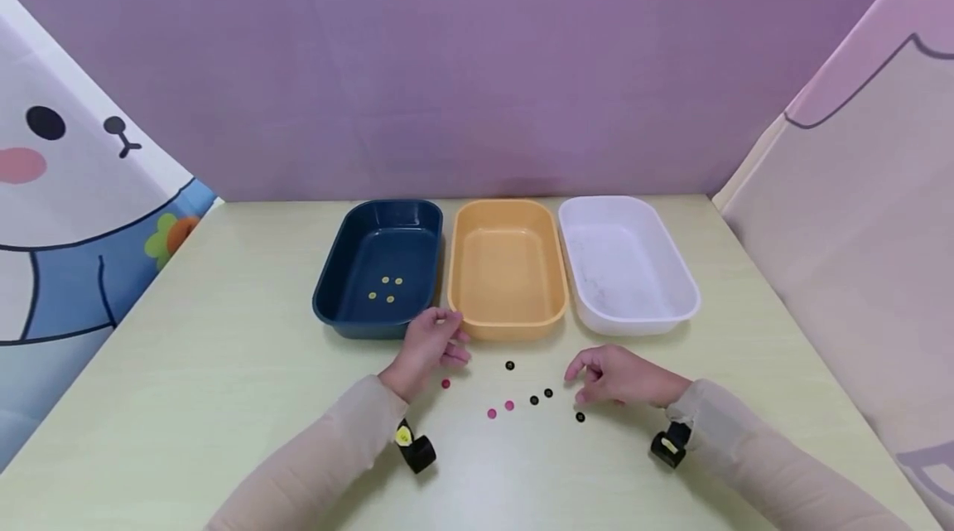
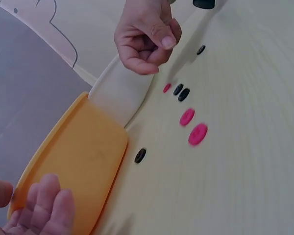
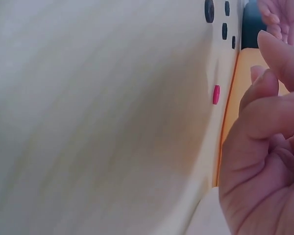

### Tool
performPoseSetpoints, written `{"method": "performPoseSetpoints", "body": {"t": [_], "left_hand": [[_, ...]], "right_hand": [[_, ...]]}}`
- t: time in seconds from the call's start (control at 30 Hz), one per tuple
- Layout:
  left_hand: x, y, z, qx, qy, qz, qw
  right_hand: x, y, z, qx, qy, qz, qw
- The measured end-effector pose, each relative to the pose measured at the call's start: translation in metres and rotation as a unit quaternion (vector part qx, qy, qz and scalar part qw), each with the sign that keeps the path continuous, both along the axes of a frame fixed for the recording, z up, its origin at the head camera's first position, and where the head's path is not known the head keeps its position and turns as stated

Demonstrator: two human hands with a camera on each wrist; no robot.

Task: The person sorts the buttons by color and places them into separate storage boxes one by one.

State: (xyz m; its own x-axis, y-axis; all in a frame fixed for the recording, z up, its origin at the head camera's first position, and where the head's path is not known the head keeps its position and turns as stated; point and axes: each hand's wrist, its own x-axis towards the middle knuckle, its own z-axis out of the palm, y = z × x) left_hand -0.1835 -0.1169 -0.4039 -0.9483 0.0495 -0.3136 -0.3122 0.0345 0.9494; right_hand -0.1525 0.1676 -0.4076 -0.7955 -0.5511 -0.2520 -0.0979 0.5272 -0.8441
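Note:
My left hand (image 1: 432, 347) hovers at the front corners of the dark blue tray (image 1: 339, 330) and the orange tray (image 1: 514, 332). Its fingers (image 2: 49, 203) are spread from the thumb, and nothing shows between them. A red button (image 1: 445, 383) lies beside that wrist. Over the table before the white tray (image 1: 626, 325), my right hand (image 1: 614, 374) has loosely bent fingers, thumb apart, with nothing visible in them. Close below it lies a pink button (image 2: 166, 88), hidden in the head view. Black buttons (image 1: 548, 393) and two pink buttons (image 1: 509, 405) are scattered between the hands.
Several yellow buttons (image 1: 391, 299) lie inside the dark blue tray. The three trays stand side by side at the back of the pale table (image 1: 224, 307), before a purple cloth backdrop (image 1: 477, 67). Printed cloth hangs on both sides. Each wrist wears a small black camera (image 1: 419, 454).

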Motion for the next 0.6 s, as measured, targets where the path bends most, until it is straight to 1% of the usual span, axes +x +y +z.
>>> {"method": "performPoseSetpoints", "body": {"t": [0.07, 0.13, 0.3, 0.5, 0.6], "left_hand": [[-0.0005, 0.0029, -0.0021, 0.019, -0.004, 0.015, 0.9997], [-0.0009, 0.0044, -0.0037, 0.048, -0.005, 0.024, 0.9985], [-0.0019, 0.0058, -0.0048, 0.102, -0.007, 0.026, 0.9944], [-0.0034, 0.0054, -0.0045, 0.112, -0.012, 0.03, 0.9932], [-0.0035, 0.0054, -0.0049, 0.114, -0.013, 0.032, 0.9929]], "right_hand": [[-0.0007, -0.0007, -0.0006, 0.004, 0.001, 0.0, 1.0], [-0.001, -0.0015, -0.0006, 0.008, 0.003, 0.001, 1.0], [-0.0018, -0.0024, 0.0005, 0.021, 0.013, 0.002, 1.0], [-0.0038, -0.0055, 0.0016, 0.046, 0.052, -0.009, 0.998], [-0.0045, -0.007, 0.0006, 0.05, 0.061, -0.012, 0.997]]}}
